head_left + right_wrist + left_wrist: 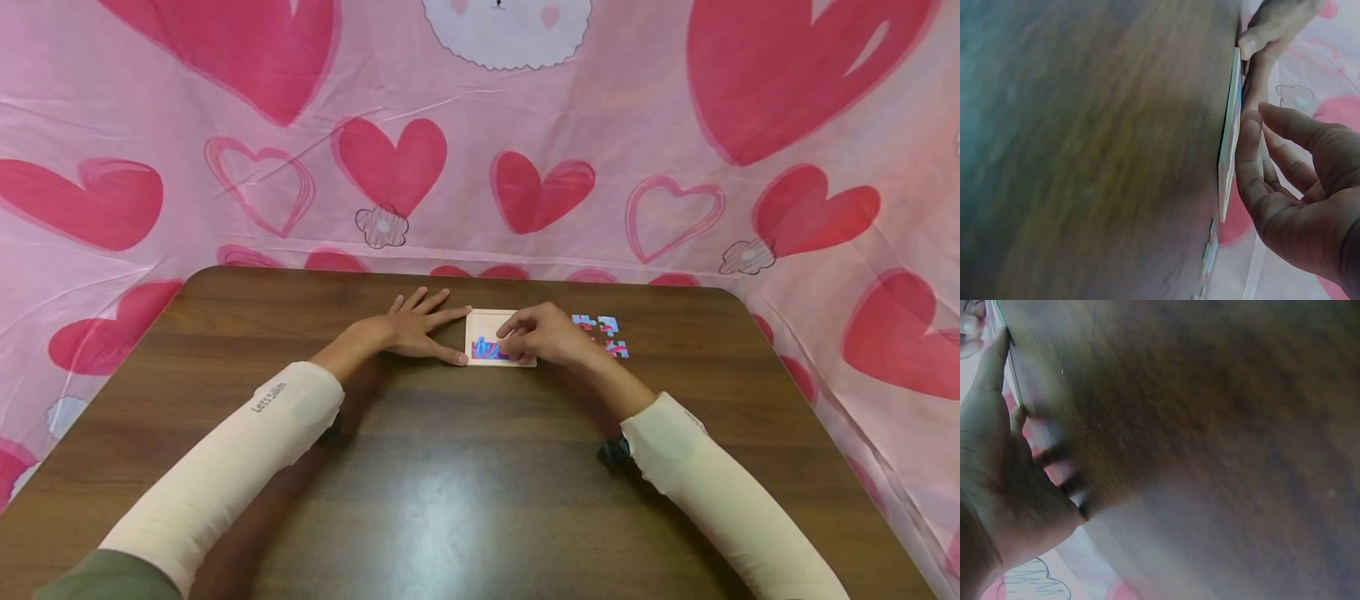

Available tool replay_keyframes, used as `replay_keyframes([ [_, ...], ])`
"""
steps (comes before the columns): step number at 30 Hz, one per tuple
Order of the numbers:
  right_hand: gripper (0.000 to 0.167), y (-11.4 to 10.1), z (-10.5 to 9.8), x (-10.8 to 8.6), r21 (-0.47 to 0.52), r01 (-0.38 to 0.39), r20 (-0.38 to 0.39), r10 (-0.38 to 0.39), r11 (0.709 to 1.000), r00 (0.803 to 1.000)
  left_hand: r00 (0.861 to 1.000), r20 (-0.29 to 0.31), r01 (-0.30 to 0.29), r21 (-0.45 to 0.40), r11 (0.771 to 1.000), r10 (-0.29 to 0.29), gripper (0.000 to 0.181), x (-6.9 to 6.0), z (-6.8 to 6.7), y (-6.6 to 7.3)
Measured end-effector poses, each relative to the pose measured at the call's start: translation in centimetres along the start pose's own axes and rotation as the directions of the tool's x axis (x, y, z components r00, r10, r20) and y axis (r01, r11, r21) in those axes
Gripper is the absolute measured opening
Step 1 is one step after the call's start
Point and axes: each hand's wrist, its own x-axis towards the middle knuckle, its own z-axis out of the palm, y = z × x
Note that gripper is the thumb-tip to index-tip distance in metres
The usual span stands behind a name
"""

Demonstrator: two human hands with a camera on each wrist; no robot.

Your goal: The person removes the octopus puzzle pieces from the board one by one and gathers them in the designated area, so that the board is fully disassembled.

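Observation:
A small pale wooden puzzle tray lies near the table's far side, with blue and pink jigsaw pieces along its near edge. My left hand rests flat on its left with spread fingers, thumb and index finger touching the tray's left corners. My right hand is over the tray's right part, fingers bent down to the pieces. In the right wrist view, its thumb and index fingertips are close together at the tray's face. Whether a piece is between them is hidden.
Several loose jigsaw pieces lie right of the tray, partly hidden by the right hand. The brown wooden table ends a little beyond the tray, and a pink heart-patterned cloth hangs behind it.

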Motion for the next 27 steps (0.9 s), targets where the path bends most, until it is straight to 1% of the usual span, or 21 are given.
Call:
replay_keyframes([
  [3,0.027,0.0,0.3,0.3,0.008,-0.014,0.02,0.014,1.0,1.0,1.0,0.005,0.013,0.019,1.0,-0.013,0.117,0.4,0.2,-0.3],
  [10,0.033,-0.1,0.7,0.8,-0.003,-0.048,0.07,0.048,0.999,0.996,1.0,0.013,-0.013,-0.017,1.0,0.013,0.117,-0.7,-0.2,0.6],
  [15,0.035,-0.3,0.9,1.0,-0.021,-0.051,0.103,0.053,0.998,0.993,1.0,0.019,0.004,0.005,1.0,-0.004,0.12,-0.2,0.1,0.1],
  [20,0.03,-0.5,1.1,1.1,-0.069,-0.066,0.083,0.071,0.995,0.994,0.999,0.028,0.021,0.006,1.0,-0.021,0.119,0.1,0.1,0.0],
  [22,0.028,-0.6,1.1,1.1,-0.082,-0.075,0.08,0.081,0.994,0.993,0.999,0.033,0.031,0.014,0.999,-0.032,0.119,0.4,0.2,-0.2],
  [24,0.026,-0.8,1.1,1.1,-0.083,-0.082,0.085,0.089,0.993,0.992,0.999,0.035,0.039,0.025,0.999,-0.039,0.121,0.7,0.3,-0.5],
  [27,0.026,-0.9,1.0,1.2,-0.069,-0.086,0.098,0.093,0.994,0.991,0.999,0.031,0.035,0.029,0.999,-0.036,0.124,1.0,0.4,-0.8],
])
